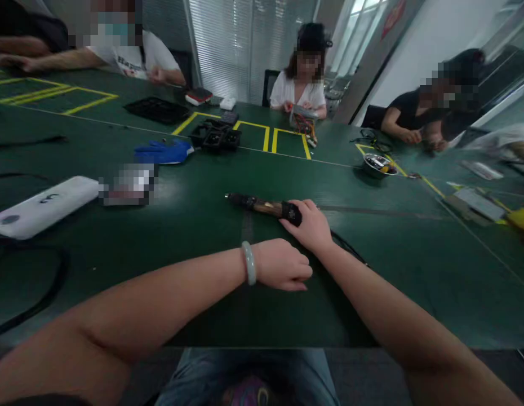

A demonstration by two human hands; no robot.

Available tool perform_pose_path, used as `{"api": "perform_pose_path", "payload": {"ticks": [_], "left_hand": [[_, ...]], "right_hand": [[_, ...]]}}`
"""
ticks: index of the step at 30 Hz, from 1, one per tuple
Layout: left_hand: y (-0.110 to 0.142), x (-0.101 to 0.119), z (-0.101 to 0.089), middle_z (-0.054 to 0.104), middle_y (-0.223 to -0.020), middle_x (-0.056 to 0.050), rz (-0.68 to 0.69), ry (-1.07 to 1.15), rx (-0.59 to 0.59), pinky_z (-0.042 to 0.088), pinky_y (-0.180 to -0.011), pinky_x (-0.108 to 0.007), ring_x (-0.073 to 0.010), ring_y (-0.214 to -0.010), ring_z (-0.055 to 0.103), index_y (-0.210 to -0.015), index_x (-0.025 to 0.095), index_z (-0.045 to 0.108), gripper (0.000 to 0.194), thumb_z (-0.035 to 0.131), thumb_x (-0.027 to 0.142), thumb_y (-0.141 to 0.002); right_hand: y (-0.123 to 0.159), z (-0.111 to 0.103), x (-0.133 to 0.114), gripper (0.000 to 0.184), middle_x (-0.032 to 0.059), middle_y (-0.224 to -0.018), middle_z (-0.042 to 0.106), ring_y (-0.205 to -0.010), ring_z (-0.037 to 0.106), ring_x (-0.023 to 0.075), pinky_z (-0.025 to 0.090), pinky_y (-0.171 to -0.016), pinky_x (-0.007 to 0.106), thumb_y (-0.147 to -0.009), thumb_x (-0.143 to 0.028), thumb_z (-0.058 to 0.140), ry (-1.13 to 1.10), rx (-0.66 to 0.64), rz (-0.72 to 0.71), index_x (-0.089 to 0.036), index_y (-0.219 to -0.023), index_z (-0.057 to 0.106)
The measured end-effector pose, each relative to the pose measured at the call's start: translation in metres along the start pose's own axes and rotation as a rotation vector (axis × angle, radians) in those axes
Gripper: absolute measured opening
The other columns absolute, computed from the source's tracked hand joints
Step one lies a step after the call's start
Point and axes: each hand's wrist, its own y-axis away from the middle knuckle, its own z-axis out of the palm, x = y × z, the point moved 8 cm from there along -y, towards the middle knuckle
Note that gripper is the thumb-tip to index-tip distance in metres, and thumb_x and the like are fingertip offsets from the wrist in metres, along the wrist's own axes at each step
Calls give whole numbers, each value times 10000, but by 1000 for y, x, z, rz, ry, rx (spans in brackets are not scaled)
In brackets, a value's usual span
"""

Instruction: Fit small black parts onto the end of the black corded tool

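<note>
An electric screwdriver (268, 208), black with a brown worn middle, lies across the green table with its metal tip pointing left. My right hand (311, 225) grips its rear end, and a black cord (349, 247) runs from there under the right forearm. Closer to me, my left hand (283, 264), with a pale green bangle (248, 263) on the wrist, is closed with the fingers curled inward. Whether anything small sits inside that fist is hidden. It is apart from the screwdriver.
Left on the table (194, 237) lie a white device (46, 206) and a blue glove (164, 151). Black trays (215, 135) stand farther back. A metal bowl (378, 166) is at the right. Several co-workers sit around the far edge; one (302, 84) handles a wired part.
</note>
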Motion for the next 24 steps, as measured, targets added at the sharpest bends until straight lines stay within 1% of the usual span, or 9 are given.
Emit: {"api": "perform_pose_path", "payload": {"ticks": [5, 6, 9, 11, 14, 16, 19, 22, 24], "left_hand": [[-13, 22, 1, 628, -880, -26, 58, -54, 50, 383, -545, -308, -150, -711, 596, -953, 190, 559, 138, 494, 310, -937], [-15, 27, 3, 626, -895, -29, 75, -42, 41, 386, -548, -307, -151, -727, 591, -976, 188, 560, 135, 497, 301, -935], [-18, 30, 6, 623, -947, -37, 34, 38, 26, 412, -580, -300, -158, -770, 583, -1031, 185, 567, 175, 465, 300, -948], [-19, 27, 5, 623, -991, -46, 1, 147, 27, 447, -669, -295, -161, -820, 583, -1099, 184, 565, 218, 445, 300, -957], [-19, 19, 2, 630, -992, -48, -43, 436, 35, 450, -844, -280, -157, -918, 577, -1187, 179, 549, 268, 468, 275, -950], [-18, 11, 2, 629, -957, -42, -89, 658, 13, 457, -837, -253, -142, -903, 578, -1204, 180, 555, 287, 498, 268, -937], [-16, 0, 6, 628, -979, -42, -162, 925, -37, 478, -746, -215, -116, -834, 592, -1202, 195, 573, 296, 531, 278, -921], [-13, -8, 7, 634, -1071, -50, -212, 1049, -43, 483, -765, -215, -120, -895, 609, -1193, 199, 585, 289, 531, 275, -919], [-12, -10, 6, 637, -1100, -52, -225, 1045, -36, 485, -786, -227, -128, -924, 613, -1183, 198, 593, 280, 523, 268, -921]], "right_hand": [[1, 1, 0, 571, 93, -1131, 533, -991, 553, 261, 459, -878, 418, -819, -503, 609, -43, -33, -34, -243, -1314, 493], [1, 0, 1, 596, 96, -1145, 529, -1004, 550, 264, 457, -887, 423, -822, -504, 606, -51, -37, -37, -242, -1340, 471], [3, 1, 2, 637, 100, -1187, 516, -1032, 544, 263, 448, -918, 429, -838, -487, 591, -78, -61, -50, -240, -1397, 411], [4, 2, 1, 645, 96, -1221, 505, -1060, 537, 255, 441, -940, 421, -848, -473, 583, -104, -82, -55, -242, -1416, 383], [6, -2, 0, 653, 91, -1274, 486, -1127, 511, 242, 425, -979, 401, -860, -464, 573, -144, -102, -47, -239, -1433, 353], [7, -9, 4, 650, 94, -1308, 472, -1176, 485, 245, 404, -1007, 405, -872, -475, 554, -141, -105, -21, -232, -1437, 345], [11, -22, 25, 639, 108, -1324, 469, -1200, 472, 269, 381, -1027, 437, -874, -523, 527, -81, -128, 62, -219, -1417, 382], [16, -26, 50, 680, 120, -1253, 520, -1137, 516, 293, 403, -993, 465, -820, -585, 572, -21, -218, 136, -208, -1371, 446], [18, -23, 57, 706, 117, -1200, 543, -1087, 540, 292, 423, -961, 470, -777, -598, 620, -16, -267, 127, -210, -1348, 471]]}}
